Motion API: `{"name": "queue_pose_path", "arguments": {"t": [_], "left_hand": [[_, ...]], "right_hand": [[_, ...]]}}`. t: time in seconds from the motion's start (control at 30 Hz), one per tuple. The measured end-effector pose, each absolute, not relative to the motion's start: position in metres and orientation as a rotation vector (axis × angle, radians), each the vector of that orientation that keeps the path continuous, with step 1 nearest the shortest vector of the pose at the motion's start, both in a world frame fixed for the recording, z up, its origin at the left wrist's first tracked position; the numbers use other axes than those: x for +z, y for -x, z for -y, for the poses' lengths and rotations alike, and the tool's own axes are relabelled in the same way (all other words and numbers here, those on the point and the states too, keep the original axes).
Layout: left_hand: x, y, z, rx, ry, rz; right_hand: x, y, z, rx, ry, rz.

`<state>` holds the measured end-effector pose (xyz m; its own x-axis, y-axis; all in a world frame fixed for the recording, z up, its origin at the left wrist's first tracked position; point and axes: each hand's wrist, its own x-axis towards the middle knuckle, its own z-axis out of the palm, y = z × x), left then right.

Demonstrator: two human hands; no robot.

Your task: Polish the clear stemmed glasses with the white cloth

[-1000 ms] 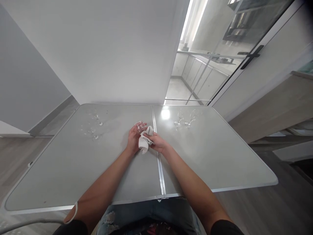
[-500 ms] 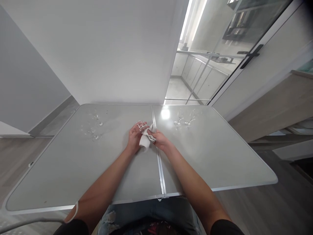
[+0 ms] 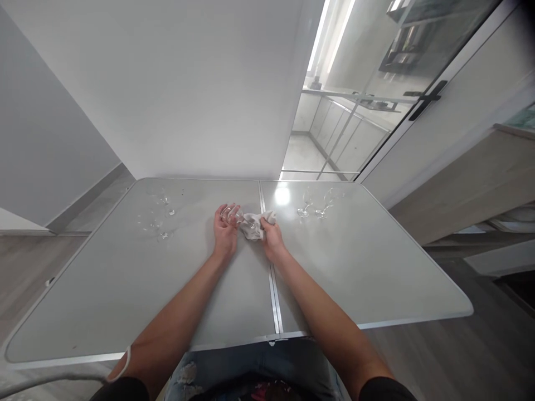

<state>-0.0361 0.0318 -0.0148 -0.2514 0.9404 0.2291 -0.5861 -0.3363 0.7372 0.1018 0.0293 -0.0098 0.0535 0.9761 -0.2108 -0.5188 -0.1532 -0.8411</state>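
Gripping the bowl of a clear stemmed glass (image 3: 231, 214), the left hand (image 3: 225, 233) has its fingers curled around the bowl. The glass is tilted onto its side above the folding table (image 3: 359, 273), left of the central seam (image 3: 273, 295), with its bowl to the left and its stem end directed right, into the white cloth (image 3: 252, 227). The foot of the glass cannot be made out clearly among the folds.

The right hand (image 3: 272, 239) pinches the cloth at its right side: thumb on top, remaining fingers partly hidden beneath. The cloth is bunched between both hands and extends across the seam.

Four further clear glasses stand on the tabletop, well apart from the hands. Left section: a rear glass (image 3: 166, 200) and a front glass (image 3: 156, 224), near each other. Right section: an inner glass (image 3: 305, 207) and an outer glass (image 3: 325, 207), side by side behind the right hand, near a bright reflection (image 3: 282, 195). A pale cable (image 3: 62, 379) runs to the left forearm.
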Motion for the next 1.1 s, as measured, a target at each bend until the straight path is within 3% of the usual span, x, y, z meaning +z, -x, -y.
{"name": "queue_pose_path", "arguments": {"t": [0.43, 0.63, 0.87, 1.1], "left_hand": [[-0.018, 0.025, -0.021, 1.505, -1.224, -1.053], [-0.016, 0.027, -0.023, 1.695, -1.131, -1.043], [-0.014, 0.025, -0.021, 1.611, -1.18, -1.097], [-0.01, 0.024, -0.018, 1.608, -1.204, -1.056]], "right_hand": [[-0.021, -0.096, -0.034, 1.417, 0.885, 0.614], [-0.023, -0.102, -0.038, 1.237, 0.989, 0.573], [-0.007, -0.098, -0.028, 1.66, 0.617, 0.491], [-0.005, -0.096, -0.024, 1.547, 0.608, 0.567]]}}
